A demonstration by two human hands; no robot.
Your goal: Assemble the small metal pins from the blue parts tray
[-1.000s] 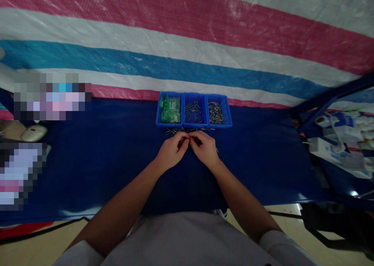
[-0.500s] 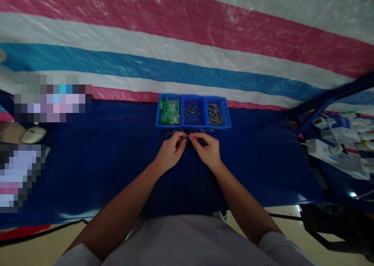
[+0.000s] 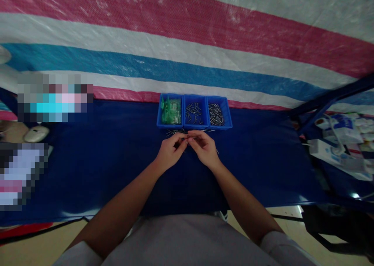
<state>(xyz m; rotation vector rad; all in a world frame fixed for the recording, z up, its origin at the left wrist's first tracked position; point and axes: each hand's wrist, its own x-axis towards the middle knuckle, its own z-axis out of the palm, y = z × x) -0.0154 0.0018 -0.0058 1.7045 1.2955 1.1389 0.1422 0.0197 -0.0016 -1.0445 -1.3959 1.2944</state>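
Observation:
My left hand (image 3: 172,148) and my right hand (image 3: 207,149) meet fingertip to fingertip just in front of the blue bins, both pinched closed. A small thin metal piece (image 3: 187,138) is between them, mostly covered by the fingers. One slender tip (image 3: 217,152) shows past the right hand's outer edge; whether that hand holds it I cannot tell. Thin dark metal rods (image 3: 173,132) lie on the table behind the fingers. The middle bin (image 3: 196,125) contains loose thin rods, the right bin (image 3: 220,127) many short metal pieces, and the left bin (image 3: 169,125) green and clear plastic packets.
A dark blue cover (image 3: 111,153) lies over the table. Striped sheeting (image 3: 175,44) hangs behind it. To the left are a computer mouse (image 3: 36,134) and a blurred-out device (image 3: 20,176). A white power strip (image 3: 324,153) and packages stand at the right, past a blue frame post (image 3: 321,106).
My right hand's fingers have curled and drawn in closer to the left hand's fingertips. A thin tip now shows beyond the right hand. The view has shifted slightly.

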